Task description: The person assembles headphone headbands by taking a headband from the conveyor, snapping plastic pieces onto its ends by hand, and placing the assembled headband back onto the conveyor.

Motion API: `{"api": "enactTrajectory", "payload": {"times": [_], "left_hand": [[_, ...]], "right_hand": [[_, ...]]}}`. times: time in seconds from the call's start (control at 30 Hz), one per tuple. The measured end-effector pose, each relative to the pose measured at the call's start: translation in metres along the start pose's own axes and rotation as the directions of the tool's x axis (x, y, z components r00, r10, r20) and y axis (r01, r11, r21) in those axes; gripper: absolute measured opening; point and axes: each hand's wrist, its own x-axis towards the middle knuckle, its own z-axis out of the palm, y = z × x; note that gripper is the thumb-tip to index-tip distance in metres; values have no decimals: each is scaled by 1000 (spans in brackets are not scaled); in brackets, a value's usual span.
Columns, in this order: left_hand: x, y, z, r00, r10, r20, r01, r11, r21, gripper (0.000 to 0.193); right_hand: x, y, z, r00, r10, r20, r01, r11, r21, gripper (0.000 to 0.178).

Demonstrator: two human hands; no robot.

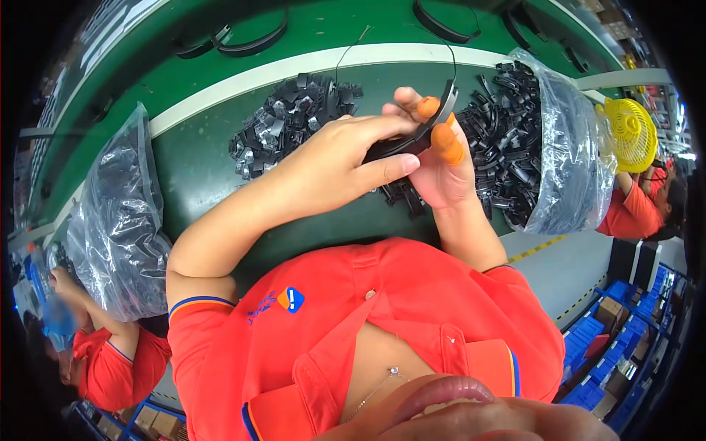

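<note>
Between my two hands is a curved black headband-like strip [447, 101], its upper end trailing a thin dark wire [454, 62]. My left hand [342, 151] grips the lower end, thumb below and fingers over it. Orange finger covers show on my right hand [445, 184], which pinches the strip near its middle. Beneath and left of the hands lies a pile of small black plastic clips [283, 117]. To their right is a heap of longer curved black pieces [507, 125], spilling from a clear plastic bag [577, 154].
Beyond a pale rail [220, 92], a green belt [331, 22] carries several curved black bands [254, 45]. A filled clear bag [121, 220] stands at the table's left. Co-workers in red sit on both sides. A yellow basket [631, 132] is at far right, with blue bins [588, 342] behind.
</note>
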Motion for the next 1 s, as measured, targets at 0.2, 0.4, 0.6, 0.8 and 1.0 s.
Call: {"api": "enactTrajectory", "payload": {"times": [0.2,0.4,0.6,0.8,1.0], "left_hand": [[6,0,-3,1000,-25,-7,26,999,48,40],[16,-19,-2,970,244,5,-215,845,490,38],[90,-76,-48,932,360,-32,-146,454,879,35],[107,-138,-123,836,471,-280,41,456,889,38],[32,-181,-228,490,461,-739,666,348,659,31]], "right_hand": [[6,1,-8,1000,19,7,-19,1000,22,32],[17,-5,-7,980,-69,-187,53,994,-93,50],[3,-23,-40,886,-245,-395,88,923,-375,44],[-16,-25,-35,890,-205,-406,-4,889,-457,39],[-33,-36,-44,889,-188,-417,-80,834,-546,35]]}}
